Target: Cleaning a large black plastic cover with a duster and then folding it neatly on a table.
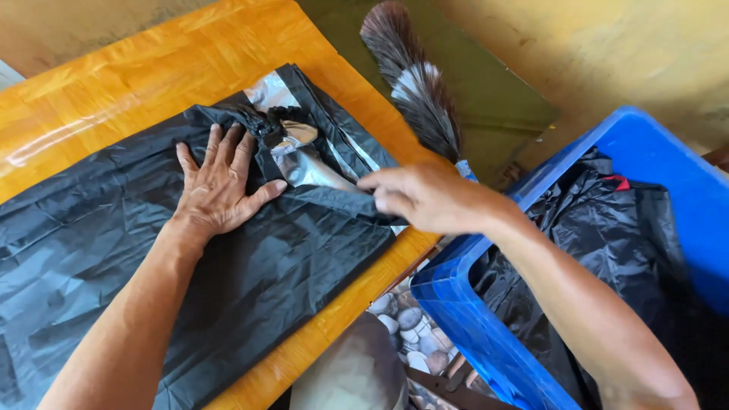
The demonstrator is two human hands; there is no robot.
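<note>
A black garment (pixel 250 250) of thin crinkled fabric with a silver lining lies spread on an orange wooden table (pixel 137 68). My left hand (pixel 219 186) lies flat on the garment, palm down, fingers spread, pressing it near its collar end. My right hand (pixel 421 196) reaches in from the right and pinches the fabric's folded edge between thumb and fingers at the garment's right side. The silver lining (pixel 307 168) shows between my two hands.
A blue plastic crate (pixel 486 326) holding more black fabric stands at the right, beside the table's edge. A feather duster (pixel 414 83) sticks up behind the table. A pebble-patterned floor (pixel 406 326) shows below the table edge.
</note>
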